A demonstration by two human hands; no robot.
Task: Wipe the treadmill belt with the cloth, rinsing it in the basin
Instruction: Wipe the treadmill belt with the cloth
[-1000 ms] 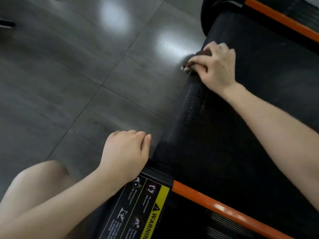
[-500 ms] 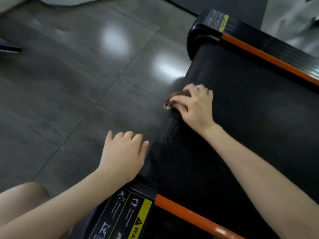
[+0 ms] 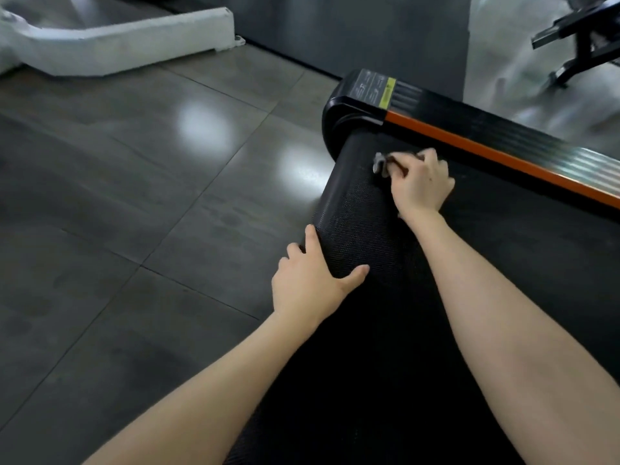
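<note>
The black textured treadmill belt (image 3: pixel 362 209) curves down over its rear roller in the middle of the view. My right hand (image 3: pixel 421 184) presses a small grey cloth (image 3: pixel 382 164) onto the belt close to the far side rail; most of the cloth is hidden under the fingers. My left hand (image 3: pixel 310 285) lies on the belt's rounded rear end, thumb on top and fingers wrapped over the edge toward the floor. No basin is in view.
The far side rail (image 3: pixel 503 156) is black with an orange stripe and ends in a rounded black cap (image 3: pixel 349 109) with a warning label. Dark glossy floor tiles (image 3: pixel 134 196) fill the left. A white machine base (image 3: pixel 117 41) stands top left, a black metal frame (image 3: pixel 580 38) top right.
My right hand slid the cloth along the belt's rear end to the far rail. My left hand moved off the near rail cap onto the belt's end. The view tilted up.
</note>
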